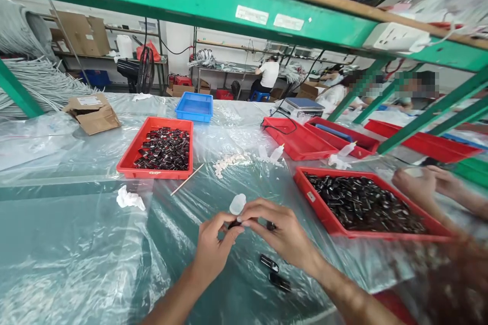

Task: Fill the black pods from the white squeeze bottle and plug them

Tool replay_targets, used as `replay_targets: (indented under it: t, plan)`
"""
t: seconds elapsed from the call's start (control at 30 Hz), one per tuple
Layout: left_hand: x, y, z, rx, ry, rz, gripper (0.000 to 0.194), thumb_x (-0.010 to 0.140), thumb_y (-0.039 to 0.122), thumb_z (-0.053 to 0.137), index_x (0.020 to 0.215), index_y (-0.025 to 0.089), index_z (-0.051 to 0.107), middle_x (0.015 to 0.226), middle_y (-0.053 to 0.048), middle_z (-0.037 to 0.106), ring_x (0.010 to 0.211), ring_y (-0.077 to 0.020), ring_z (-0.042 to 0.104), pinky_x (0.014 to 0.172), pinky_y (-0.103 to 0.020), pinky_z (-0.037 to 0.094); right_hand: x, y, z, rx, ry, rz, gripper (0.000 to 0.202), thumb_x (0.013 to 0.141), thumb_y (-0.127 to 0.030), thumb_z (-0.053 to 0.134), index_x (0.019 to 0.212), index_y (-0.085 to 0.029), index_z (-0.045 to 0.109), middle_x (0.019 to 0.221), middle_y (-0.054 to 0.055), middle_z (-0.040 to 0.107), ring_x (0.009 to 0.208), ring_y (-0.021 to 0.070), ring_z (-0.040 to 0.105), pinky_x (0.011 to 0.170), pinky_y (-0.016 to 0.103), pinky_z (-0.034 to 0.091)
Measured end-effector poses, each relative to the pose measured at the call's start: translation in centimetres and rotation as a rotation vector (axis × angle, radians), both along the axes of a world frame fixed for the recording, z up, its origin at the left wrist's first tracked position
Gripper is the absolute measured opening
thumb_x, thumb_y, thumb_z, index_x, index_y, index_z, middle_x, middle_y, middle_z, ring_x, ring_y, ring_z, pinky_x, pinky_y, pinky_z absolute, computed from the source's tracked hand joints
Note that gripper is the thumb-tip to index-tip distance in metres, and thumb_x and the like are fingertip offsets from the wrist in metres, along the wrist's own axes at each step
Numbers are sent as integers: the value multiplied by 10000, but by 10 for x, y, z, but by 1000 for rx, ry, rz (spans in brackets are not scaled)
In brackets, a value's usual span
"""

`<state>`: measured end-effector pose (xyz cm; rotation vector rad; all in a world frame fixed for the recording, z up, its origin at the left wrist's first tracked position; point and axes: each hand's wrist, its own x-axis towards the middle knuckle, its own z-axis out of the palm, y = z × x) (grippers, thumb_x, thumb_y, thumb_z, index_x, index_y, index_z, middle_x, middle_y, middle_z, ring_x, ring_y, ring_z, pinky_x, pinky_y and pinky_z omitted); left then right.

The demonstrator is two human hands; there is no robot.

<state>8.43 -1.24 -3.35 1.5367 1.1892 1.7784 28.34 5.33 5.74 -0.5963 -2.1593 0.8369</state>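
Over the plastic-covered table, my left hand (215,246) pinches a small black plastic part (233,224) between thumb and fingers. My right hand (280,228) meets it there, its thumb and forefinger closed at the part's end on what looks like a tiny pale piece (239,219). Just beyond the fingertips lies a translucent white round patch or disc (238,204). Two glossy black parts (274,271) rest below my right hand, and another dark one shows partly behind its fingers. Small white pieces (231,162) lie scattered farther back.
A red tray (154,172) of black parts stands left; another red tray (331,228) of them is right, beside a co-worker's hands (427,185). A thin stick (186,179), crumpled tissue (129,199), squeeze bottles (277,153) and a blue tray (194,106) lie around. A green shelf beam (183,2) crosses above.
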Motion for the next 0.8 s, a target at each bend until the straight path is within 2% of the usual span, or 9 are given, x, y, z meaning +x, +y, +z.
replay_targets:
  t: [0.13,0.23,0.33,0.43,0.53,0.6,0.7,0.77,0.8]
  plan:
    - [5,-1,1,-19,-42,-53,110,1081,317,804,1015,373,872,771,22,869,487,-232,786,457,-378,731,-2,-6,-4,8,37,-48,252,1153,-392,752,1224,-579,906,1030,54,901,848,348,915,711,522,800]
    - [8,-1,1,-72,-103,-94,150,1089,376,790,959,345,857,746,13,849,488,-250,804,479,-403,750,-2,-8,-3,27,42,-32,312,1164,-376,692,1245,-582,912,999,87,892,833,324,914,698,498,792]
    - [8,-4,3,-164,-158,-136,228,1105,472,781,931,343,854,725,13,817,516,-270,820,507,-433,765,-1,-10,1,23,-16,-7,292,1176,-353,693,1267,-522,913,1013,112,885,847,300,904,695,466,769]
    - [5,-9,8,-295,-228,-164,238,1125,533,789,960,386,879,792,6,840,631,-284,852,625,-474,787,-3,-13,2,3,-53,25,294,1189,-290,662,1271,-433,905,1060,132,873,883,284,887,734,445,746]
    - [0,-11,10,-369,-258,-164,225,1107,566,821,968,402,888,826,4,843,668,-286,839,710,-497,757,-8,-19,2,-25,-59,25,326,1179,-220,637,1246,-419,886,1072,117,846,883,279,856,748,451,730]
    - [-4,-9,8,-379,-239,-160,278,1089,619,827,975,370,876,816,1,822,651,-271,811,687,-458,715,-10,-20,1,-36,-55,25,332,1172,-204,651,1248,-428,885,1094,111,845,899,281,846,760,456,726]
    - [-12,-3,5,-376,-208,-162,384,1080,683,796,1002,307,826,796,18,762,599,-214,723,593,-354,608,-1,-7,-3,-45,-68,105,390,1165,-213,670,1394,-453,874,1266,100,879,1026,282,873,873,461,746]
    - [-19,3,2,-389,-182,-134,402,1093,675,750,988,287,770,738,59,666,551,-172,627,564,-306,526,14,18,-8,-47,-47,95,405,1156,-275,699,1501,-435,838,1333,93,884,1051,263,881,910,439,748]
    - [-23,6,1,-412,-159,-117,407,1097,665,726,957,283,733,707,79,604,531,-158,577,557,-293,489,24,37,-12,-40,-15,42,389,1155,-329,708,1518,-403,826,1294,87,887,1012,250,874,888,420,742]
